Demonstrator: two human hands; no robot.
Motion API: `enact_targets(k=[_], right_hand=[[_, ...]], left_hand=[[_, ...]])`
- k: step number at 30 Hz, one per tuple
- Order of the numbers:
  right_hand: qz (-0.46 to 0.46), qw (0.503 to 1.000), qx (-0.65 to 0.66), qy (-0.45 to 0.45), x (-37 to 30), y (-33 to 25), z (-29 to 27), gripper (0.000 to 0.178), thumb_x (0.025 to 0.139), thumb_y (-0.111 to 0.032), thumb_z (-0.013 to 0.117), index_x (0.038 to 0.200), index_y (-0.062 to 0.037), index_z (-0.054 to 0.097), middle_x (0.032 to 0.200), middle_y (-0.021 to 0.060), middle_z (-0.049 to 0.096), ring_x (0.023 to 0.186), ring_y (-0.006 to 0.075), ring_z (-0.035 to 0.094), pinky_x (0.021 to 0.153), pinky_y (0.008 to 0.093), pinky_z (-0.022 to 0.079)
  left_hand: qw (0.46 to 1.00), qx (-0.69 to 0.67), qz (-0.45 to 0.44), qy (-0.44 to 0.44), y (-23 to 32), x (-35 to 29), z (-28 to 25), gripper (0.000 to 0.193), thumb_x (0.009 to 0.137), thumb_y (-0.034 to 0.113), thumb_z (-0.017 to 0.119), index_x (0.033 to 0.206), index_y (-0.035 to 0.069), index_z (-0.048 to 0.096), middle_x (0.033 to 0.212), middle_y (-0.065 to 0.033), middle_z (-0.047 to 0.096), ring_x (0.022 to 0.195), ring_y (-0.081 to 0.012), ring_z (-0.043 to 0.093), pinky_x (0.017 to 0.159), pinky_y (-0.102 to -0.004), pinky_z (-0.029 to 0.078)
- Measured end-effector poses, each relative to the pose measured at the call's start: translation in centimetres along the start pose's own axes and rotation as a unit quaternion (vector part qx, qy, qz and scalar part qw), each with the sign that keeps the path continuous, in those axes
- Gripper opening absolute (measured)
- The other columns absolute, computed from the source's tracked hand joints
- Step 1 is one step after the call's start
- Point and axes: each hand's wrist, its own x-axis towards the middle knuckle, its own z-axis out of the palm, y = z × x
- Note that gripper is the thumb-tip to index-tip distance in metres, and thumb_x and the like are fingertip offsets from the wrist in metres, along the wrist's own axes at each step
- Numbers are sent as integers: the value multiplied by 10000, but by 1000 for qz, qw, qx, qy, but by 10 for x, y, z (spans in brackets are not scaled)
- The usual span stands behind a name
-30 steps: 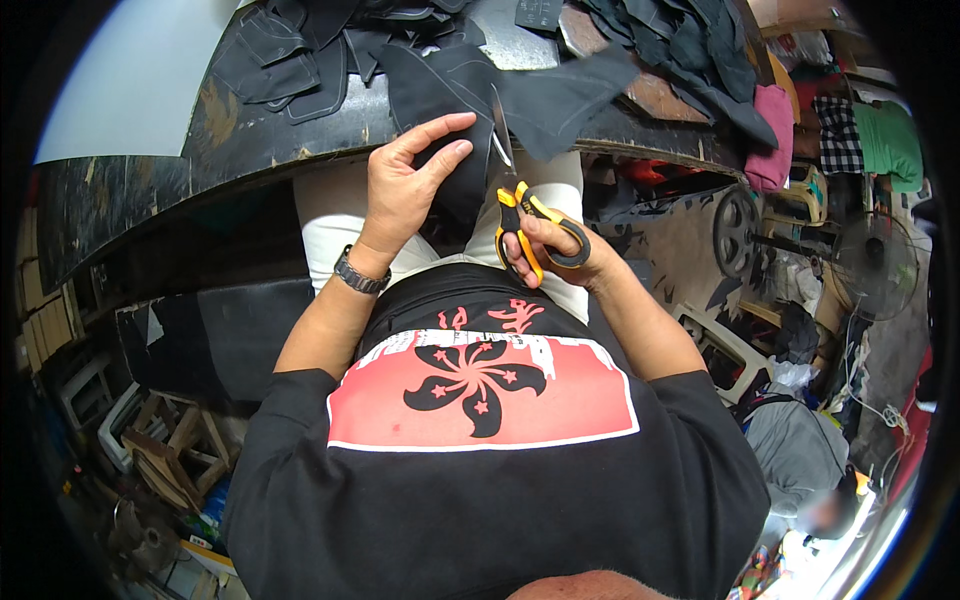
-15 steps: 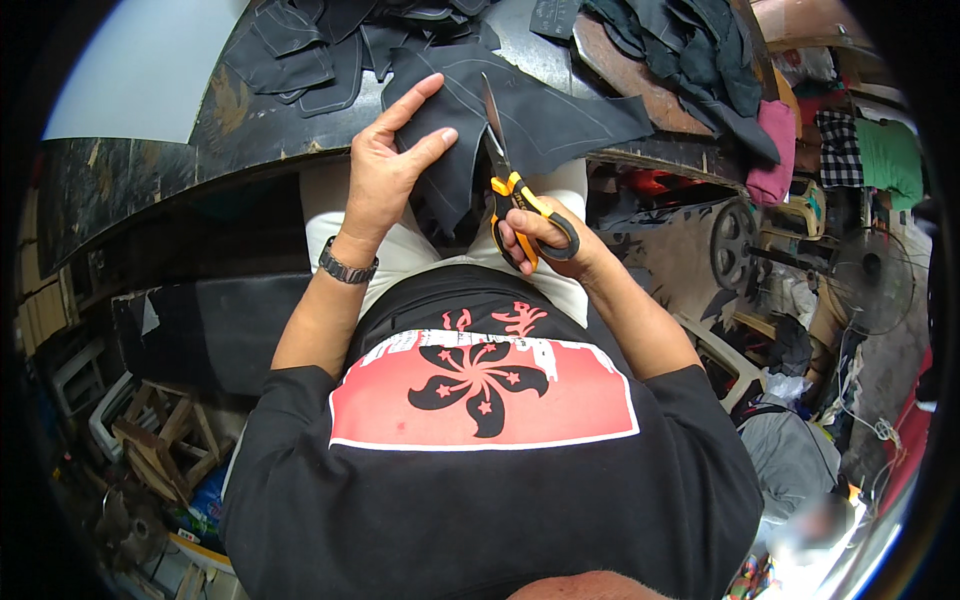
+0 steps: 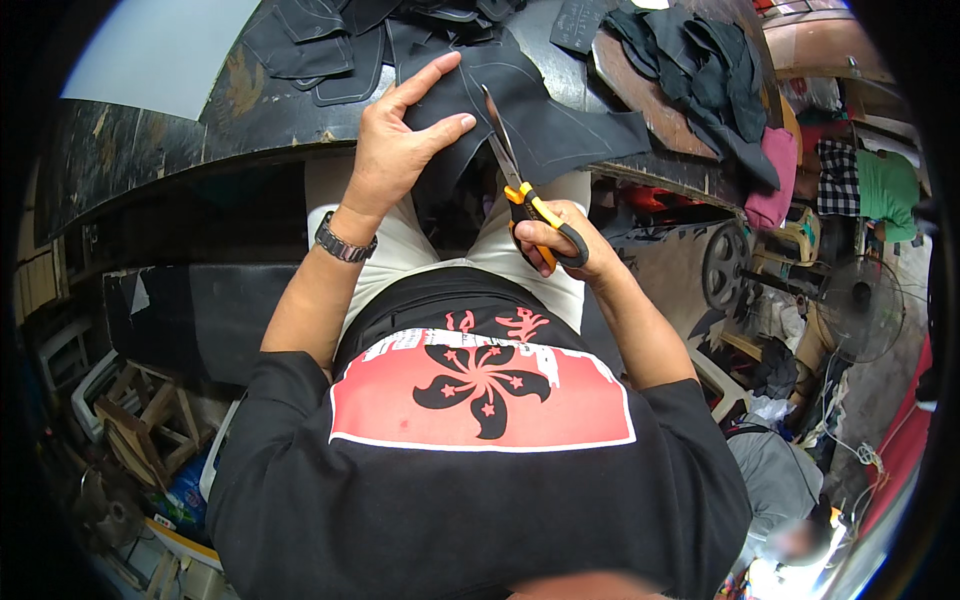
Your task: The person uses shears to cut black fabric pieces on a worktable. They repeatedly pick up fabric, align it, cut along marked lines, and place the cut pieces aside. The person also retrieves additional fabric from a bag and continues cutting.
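A dark cloth piece (image 3: 570, 130) marked with pale lines lies over the table's near edge, part of it hanging down over my lap. My left hand (image 3: 395, 145) rests on its left side, thumb and forefinger spread apart. In my right hand (image 3: 582, 238) are scissors (image 3: 527, 200) with yellow and black handles, my fingers wrapped round the grips. Their blades point away from me at the cloth, a little right of my left thumb, and look nearly closed together. The cloth partly hides where the blades meet it.
More dark cut pieces (image 3: 300, 45) with pale outlines are heaped at the far left of the black table (image 3: 150, 165). Bunched dark cloth (image 3: 690, 70) and a pink roll (image 3: 770, 175) lie on the right. A fan (image 3: 862, 305) and a person in grey (image 3: 780, 470) are farther right.
The view has shifted slightly. The scissors sit a little farther right and their handles look closer together. My left hand keeps its spread pose on the cloth.
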Motion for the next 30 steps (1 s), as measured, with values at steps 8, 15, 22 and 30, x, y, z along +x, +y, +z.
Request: enact_targets(k=[8, 15, 22, 30], right_hand=[[-2, 1000, -27, -4, 2, -4, -10, 383, 840, -355, 753, 704, -48, 569, 540, 5, 505, 412, 82, 470, 398, 239, 357], [19, 995, -90, 24, 5, -4, -7, 361, 849, -328, 748, 699, -55, 565, 527, -3, 504, 394, 69, 458, 373, 221, 343], [36, 990, -124, 57, 10, -5, 0, 392, 816, -401, 794, 750, -60, 611, 519, -15, 507, 400, 63, 466, 385, 226, 343], [-18, 999, -40, 12, 30, -23, -1, 391, 865, -383, 698, 720, -38, 585, 541, 40, 532, 439, 113, 519, 429, 234, 400]], left_hand=[[1000, 11, 20, -22, 7, 6, -5, 608, 774, 21, 779, 1350, 51, 587, 1294, -125, 620, 1132, -156, 595, 990, -273, 466], [999, 15, 7, -33, 7, 10, -9, 622, 766, 48, 791, 1354, 74, 589, 1327, -127, 601, 1152, -174, 594, 1008, -284, 459], [998, 48, 26, -12, 0, 14, -9, 693, 768, 41, 800, 1406, 78, 532, 1376, -114, 571, 1196, -170, 573, 1030, -290, 446], [996, 48, 70, -20, 2, 17, -4, 760, 780, 15, 783, 1460, 57, 447, 1442, -110, 511, 1236, -153, 537, 1062, -287, 419]])
